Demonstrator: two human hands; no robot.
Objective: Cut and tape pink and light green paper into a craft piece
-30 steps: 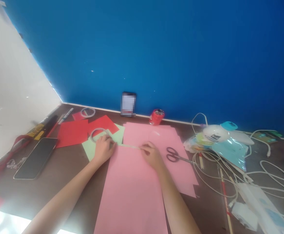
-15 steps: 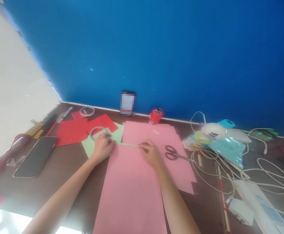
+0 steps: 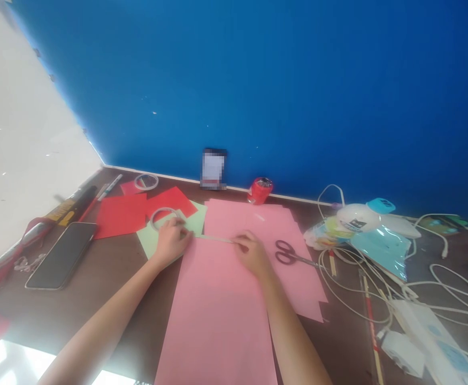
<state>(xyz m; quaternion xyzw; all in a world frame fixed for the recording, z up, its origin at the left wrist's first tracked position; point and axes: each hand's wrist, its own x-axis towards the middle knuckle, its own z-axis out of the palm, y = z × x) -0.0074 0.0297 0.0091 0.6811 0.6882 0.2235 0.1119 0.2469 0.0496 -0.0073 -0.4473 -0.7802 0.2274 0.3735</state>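
A narrow pale strip of tape (image 3: 214, 238) is stretched across the top end of a long pink paper sheet (image 3: 221, 315). My right hand (image 3: 250, 251) pinches the strip's right end between thumb and fingers. At the other end, my left hand (image 3: 173, 240) is curled on the tape, beside the roll of tape (image 3: 152, 218), which lies over green and red paper. The left fingertips are partly hidden. Under and right of the long sheet are more pink sheets (image 3: 274, 230), with dark-handled scissors (image 3: 285, 254) on them.
Red paper (image 3: 122, 215), a second ring-shaped roll (image 3: 146, 182) and a phone (image 3: 62, 256) lie left. A red can-like object (image 3: 260, 191) stands by the blue wall (image 3: 234, 80). A white bottle (image 3: 358, 218), tangled cables (image 3: 338, 299) and a power strip (image 3: 438, 337) crowd the right.
The whole view has shifted slightly, so things appear a little further right. Both hands keep their places on the tape strip, which stays stretched over the pink sheet.
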